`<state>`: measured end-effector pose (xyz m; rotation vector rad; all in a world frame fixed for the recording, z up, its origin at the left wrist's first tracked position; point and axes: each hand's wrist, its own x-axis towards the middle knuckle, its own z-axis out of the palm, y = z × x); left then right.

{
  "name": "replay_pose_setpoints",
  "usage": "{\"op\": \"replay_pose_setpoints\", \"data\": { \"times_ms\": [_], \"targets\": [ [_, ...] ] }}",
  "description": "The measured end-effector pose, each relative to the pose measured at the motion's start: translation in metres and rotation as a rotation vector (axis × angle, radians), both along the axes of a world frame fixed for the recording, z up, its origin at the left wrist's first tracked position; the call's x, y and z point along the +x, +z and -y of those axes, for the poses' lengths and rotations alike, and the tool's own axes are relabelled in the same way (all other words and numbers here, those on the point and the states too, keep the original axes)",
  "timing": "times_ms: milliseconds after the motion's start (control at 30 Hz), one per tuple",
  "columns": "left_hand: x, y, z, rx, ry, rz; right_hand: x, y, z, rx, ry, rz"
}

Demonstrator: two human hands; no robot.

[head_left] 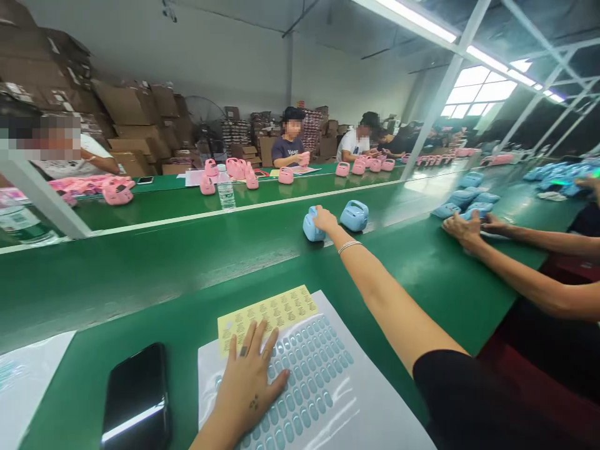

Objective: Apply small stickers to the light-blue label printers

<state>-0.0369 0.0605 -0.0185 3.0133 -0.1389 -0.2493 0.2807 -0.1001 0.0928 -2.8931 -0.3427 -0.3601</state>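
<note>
While the left hand (247, 381) lies flat, fingers spread on a sticker sheet (319, 375), the right hand (323, 220) cups a light, rigid, smooth-looking blue plastic toy (310, 226), best gripped around its body.

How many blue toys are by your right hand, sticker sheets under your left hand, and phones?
Blue toys: 2
Sticker sheets, one yellow, one white: 2
Black phone: 1
Total: 5
</note>
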Motion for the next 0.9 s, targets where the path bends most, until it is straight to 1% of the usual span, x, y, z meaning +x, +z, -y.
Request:
{"op": "replay_pose_setpoints", "data": {
  "times_ms": [100,200,267,367,433,500,567,633,700,800,867,900],
  "targets": [
    [-0.001,0.004,0.001,0.005,-0.016,0.006,-0.003,-0.012,-0.004,0.013,0.057,0.021],
    [0.0,0.004,0.003,0.007,-0.025,0.004,-0.02,-0.012,-0.003,0.029,0.148,0.07],
    [0.0,0.002,0.004,0.01,-0.018,0.019,-0.042,-0.007,0.001,0.057,0.251,0.133],
    [0.001,-0.003,0.004,0.027,-0.008,0.047,-0.089,-0.007,0.011,0.122,0.437,0.258],
    [0.001,-0.004,0.005,0.047,-0.011,0.056,-0.121,-0.015,0.017,0.115,0.502,0.265],
    [0.001,-0.003,0.006,0.071,-0.023,0.057,-0.144,-0.03,0.021,0.057,0.551,0.215],
    [0.0,-0.001,0.007,0.095,-0.032,0.05,-0.157,-0.045,0.024,-0.003,0.587,0.152],
    [-0.001,0.001,0.008,0.11,-0.037,0.038,-0.162,-0.053,0.027,-0.027,0.604,0.121],
    [-0.002,0.002,0.009,0.109,-0.038,0.03,-0.165,-0.05,0.029,-0.034,0.619,0.158],
    [-0.004,0.004,0.01,0.091,-0.026,0.03,-0.179,-0.03,0.023,-0.009,0.677,0.282],
    [-0.005,0.005,0.012,0.081,-0.014,0.049,-0.196,-0.017,0.005,0.01,0.775,0.268],
    [-0.006,0.005,0.012,0.081,-0.003,0.067,-0.204,-0.015,-0.009,0.001,0.829,0.204]
  ]
}}
